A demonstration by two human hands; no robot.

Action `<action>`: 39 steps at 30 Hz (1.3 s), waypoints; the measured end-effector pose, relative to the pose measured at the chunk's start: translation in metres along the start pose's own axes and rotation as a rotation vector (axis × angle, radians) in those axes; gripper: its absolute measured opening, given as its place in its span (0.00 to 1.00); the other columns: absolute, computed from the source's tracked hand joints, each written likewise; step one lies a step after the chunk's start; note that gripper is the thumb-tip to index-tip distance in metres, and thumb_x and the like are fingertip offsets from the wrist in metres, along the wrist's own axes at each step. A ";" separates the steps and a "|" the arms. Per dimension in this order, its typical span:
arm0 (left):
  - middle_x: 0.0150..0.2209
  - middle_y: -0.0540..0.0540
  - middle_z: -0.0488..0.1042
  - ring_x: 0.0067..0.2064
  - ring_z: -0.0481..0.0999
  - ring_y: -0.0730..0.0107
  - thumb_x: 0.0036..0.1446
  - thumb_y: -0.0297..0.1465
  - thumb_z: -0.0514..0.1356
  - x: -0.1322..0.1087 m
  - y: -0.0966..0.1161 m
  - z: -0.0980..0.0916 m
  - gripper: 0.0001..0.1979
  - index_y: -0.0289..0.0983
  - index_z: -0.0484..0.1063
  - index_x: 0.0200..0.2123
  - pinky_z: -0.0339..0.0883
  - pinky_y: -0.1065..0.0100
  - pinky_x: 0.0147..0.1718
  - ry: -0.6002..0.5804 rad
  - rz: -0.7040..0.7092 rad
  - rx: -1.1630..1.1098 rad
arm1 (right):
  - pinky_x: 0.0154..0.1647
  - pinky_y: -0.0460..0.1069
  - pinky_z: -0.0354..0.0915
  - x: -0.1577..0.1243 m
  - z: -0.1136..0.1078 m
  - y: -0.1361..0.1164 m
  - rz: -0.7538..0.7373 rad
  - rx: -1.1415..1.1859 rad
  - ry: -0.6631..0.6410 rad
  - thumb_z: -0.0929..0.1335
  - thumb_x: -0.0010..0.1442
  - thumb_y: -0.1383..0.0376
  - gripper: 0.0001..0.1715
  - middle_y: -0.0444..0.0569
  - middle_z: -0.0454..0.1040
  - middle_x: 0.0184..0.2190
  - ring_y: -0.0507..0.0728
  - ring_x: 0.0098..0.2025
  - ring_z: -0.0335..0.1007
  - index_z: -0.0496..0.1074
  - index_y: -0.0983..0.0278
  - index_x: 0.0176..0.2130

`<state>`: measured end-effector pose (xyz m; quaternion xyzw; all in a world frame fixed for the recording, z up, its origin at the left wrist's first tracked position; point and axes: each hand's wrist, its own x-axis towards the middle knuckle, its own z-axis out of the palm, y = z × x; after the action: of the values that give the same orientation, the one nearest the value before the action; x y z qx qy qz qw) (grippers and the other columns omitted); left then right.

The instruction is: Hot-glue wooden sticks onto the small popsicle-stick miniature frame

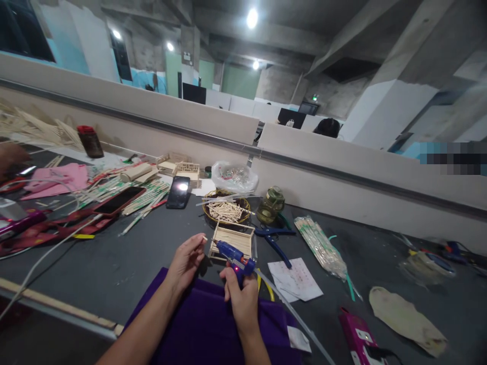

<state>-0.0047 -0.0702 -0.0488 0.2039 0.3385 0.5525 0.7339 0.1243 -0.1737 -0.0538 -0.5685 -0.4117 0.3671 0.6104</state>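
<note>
My right hand (241, 296) grips a blue hot glue gun (236, 255) with a red light on its body, its nozzle aimed left at a small wooden stick frame (233, 240) lying on the grey table. My left hand (186, 262) pinches a short wooden stick (204, 237) between thumb and fingers, just left of the frame's near corner. Both forearms rest over a purple cloth (205, 324) at the table's near edge.
A round basket of cut sticks (227, 211) sits behind the frame, beside a glass jar (271, 205), blue pliers (274, 240), a packet of chopsticks (318, 245) and paper sheets (294, 279). Two phones (178, 191), chopstick piles and pink paper crowd the left. A low partition wall (342, 172) runs behind.
</note>
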 end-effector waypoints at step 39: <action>0.29 0.47 0.78 0.27 0.73 0.73 0.42 0.37 0.71 -0.019 0.001 0.012 0.17 0.36 0.80 0.37 0.69 0.73 0.29 -0.110 0.257 0.297 | 0.17 0.44 0.58 0.000 -0.041 -0.019 0.034 0.292 0.169 0.70 0.55 0.48 0.25 0.45 0.74 0.26 0.47 0.17 0.58 0.73 0.67 0.40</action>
<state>0.0004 -0.0872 -0.0348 0.3813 0.3469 0.5738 0.6364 0.1615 -0.1913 -0.0355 -0.5094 -0.2913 0.3842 0.7128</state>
